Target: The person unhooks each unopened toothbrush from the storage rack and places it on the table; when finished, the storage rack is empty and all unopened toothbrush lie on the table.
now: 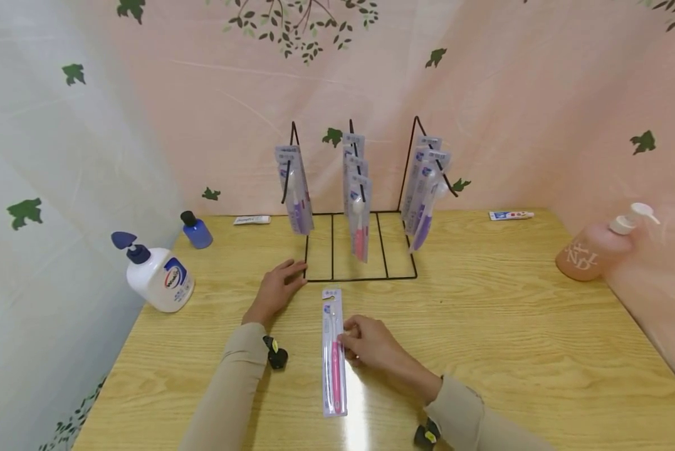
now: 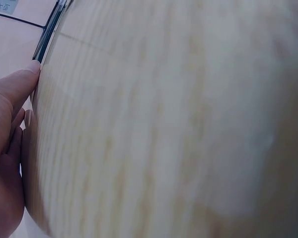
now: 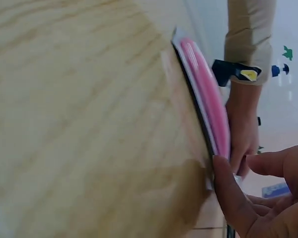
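Note:
A packaged pink toothbrush [image 1: 335,369] lies lengthwise in front of the rack, its hang-hole end towards the rack. My right hand [image 1: 373,343] pinches its right edge with thumb and fingertips. In the right wrist view the pink handle of the packaged toothbrush [image 3: 206,89] shows through the clear plastic, close over the table. The left hand [image 1: 277,291] rests at the front left corner of the black wire rack [image 1: 360,280]. The left wrist view shows the left hand [image 2: 10,114] with its thumb extended against a dark wire.
Packaged toothbrushes hang on three hooks: left [image 1: 294,194], middle [image 1: 360,219] and right [image 1: 424,200]. A white pump bottle [image 1: 162,282] and blue bottle [image 1: 198,233] stand left, a pink pump bottle [image 1: 591,250] right. Toothpaste tubes lie at back left [image 1: 252,220] and right [image 1: 509,215].

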Demonstrator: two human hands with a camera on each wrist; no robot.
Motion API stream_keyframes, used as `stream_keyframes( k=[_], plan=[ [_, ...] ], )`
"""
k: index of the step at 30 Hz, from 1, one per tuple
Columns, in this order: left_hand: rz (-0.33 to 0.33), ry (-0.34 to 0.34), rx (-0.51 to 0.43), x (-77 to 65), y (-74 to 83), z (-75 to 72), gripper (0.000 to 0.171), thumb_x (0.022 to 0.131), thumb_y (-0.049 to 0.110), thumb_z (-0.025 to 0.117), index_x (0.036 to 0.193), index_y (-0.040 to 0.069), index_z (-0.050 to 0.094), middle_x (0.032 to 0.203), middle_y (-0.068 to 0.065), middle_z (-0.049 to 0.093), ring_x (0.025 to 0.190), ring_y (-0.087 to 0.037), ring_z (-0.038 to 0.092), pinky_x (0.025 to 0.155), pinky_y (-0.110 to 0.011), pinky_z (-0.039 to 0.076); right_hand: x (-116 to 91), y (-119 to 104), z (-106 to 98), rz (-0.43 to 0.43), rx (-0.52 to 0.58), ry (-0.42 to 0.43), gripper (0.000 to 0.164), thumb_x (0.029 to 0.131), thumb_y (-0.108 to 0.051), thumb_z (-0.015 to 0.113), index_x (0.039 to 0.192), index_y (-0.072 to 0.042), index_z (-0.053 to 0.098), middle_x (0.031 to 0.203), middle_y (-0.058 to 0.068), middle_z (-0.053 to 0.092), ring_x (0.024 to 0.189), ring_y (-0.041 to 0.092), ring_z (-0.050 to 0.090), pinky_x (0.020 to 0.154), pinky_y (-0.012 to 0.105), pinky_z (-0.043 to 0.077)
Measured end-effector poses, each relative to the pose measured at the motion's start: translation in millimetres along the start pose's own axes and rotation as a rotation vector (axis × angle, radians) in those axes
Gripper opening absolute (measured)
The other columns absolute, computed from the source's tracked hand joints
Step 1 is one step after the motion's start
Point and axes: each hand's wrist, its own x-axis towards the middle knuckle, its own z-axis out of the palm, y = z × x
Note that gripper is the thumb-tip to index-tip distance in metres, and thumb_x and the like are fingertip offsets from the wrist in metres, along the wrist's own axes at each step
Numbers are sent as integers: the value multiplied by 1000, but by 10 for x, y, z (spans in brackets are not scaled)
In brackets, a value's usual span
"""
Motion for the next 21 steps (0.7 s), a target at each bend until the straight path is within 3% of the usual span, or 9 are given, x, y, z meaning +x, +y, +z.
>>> stream_keyframes(
  k=[6,12,15,21],
  plan=[
    [2,15,8,11,6,-19,42,92,23,64,132,11,59,143,-18,47,133,-41,42,111,-55,32,107,-252,-135,-150,-151,64,29,96,-21,58,115,0,60,90,6,69,72,16,64,59,26,53],
    [14,26,23,20,-22,-22,41,93,23,64,131,11,60,142,-19,49,131,-41,44,109,-55,34,408,-684,-195,-367,-106,215,29,97,-16,55,124,-5,57,106,6,63,97,17,62,82,28,55],
    [18,31,17,21,-46,-10,40,92,24,64,130,11,61,142,-22,48,130,-42,45,108,-55,35,594,-879,-194,-470,-55,292,33,97,-11,53,129,-2,53,112,13,60,103,20,60,89,32,54],
    [13,24,3,20,-59,29,41,92,24,65,131,13,60,143,-23,46,130,-42,45,108,-56,36,902,-1117,-152,-578,-81,449,39,97,-13,52,134,-1,46,124,17,53,114,27,53,99,38,47]
  ],
)
